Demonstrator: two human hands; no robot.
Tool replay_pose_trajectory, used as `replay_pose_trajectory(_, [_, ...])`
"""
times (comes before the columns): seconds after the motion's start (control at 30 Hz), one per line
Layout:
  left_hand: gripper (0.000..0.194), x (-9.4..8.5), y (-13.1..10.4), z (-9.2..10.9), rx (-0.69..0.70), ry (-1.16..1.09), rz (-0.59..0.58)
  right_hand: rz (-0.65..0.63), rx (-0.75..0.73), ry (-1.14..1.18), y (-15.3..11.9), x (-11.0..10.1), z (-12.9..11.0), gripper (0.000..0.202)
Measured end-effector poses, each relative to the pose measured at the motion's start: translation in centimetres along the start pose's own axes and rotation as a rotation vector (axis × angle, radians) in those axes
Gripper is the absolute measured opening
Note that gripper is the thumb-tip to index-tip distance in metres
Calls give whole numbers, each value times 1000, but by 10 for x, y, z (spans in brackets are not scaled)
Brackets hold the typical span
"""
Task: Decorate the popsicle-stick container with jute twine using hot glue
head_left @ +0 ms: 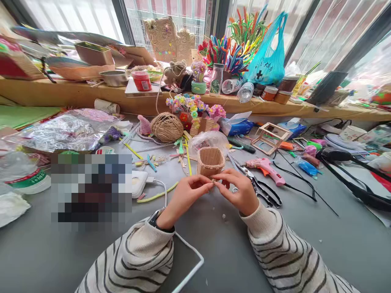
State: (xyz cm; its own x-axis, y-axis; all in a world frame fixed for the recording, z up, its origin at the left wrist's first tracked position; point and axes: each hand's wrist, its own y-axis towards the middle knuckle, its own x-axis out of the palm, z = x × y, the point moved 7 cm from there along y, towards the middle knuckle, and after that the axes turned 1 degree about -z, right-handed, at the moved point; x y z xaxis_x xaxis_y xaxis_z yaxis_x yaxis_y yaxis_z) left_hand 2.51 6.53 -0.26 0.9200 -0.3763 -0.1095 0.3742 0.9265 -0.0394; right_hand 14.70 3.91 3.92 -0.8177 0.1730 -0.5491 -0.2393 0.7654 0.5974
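My left hand (191, 193) and my right hand (236, 190) meet fingertip to fingertip over the grey table. Both are pinched on something small and brownish (213, 180), too tiny to make out. Just beyond my fingers stands a square wooden-stick cup (210, 158), upright with its opening up. Scissors (265, 191) lie to the right of my right hand, and a pink glue gun (269, 169) rests behind them with its black cord trailing right.
A white charger (138, 184) with a cable lies left of my left hand. Behind the cup are a clear plastic bag (209, 140), a twine ball (167, 127) and crocheted flowers (194, 109). A wooden stick frame (270, 138) stands back right.
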Motion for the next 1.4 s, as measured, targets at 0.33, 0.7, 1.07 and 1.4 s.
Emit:
replay_pose_trajectory(0.33, [21,-3,1,-3,-12,-60,38,105,-69,-48,-5,-1,-7,19])
replay_pose_trajectory(0.7, [21,0,0,-9,-62,-182,71,194,-155,-240,-9,-1,-12,15])
replay_pose_trajectory(1.07, [21,-1,-2,-7,-67,-224,111,248,-170,-275,-10,-4,-18,12])
replay_pose_trajectory(1.4, [23,-3,-3,-6,-15,-169,155,239,-36,-168,-10,-3,-10,6])
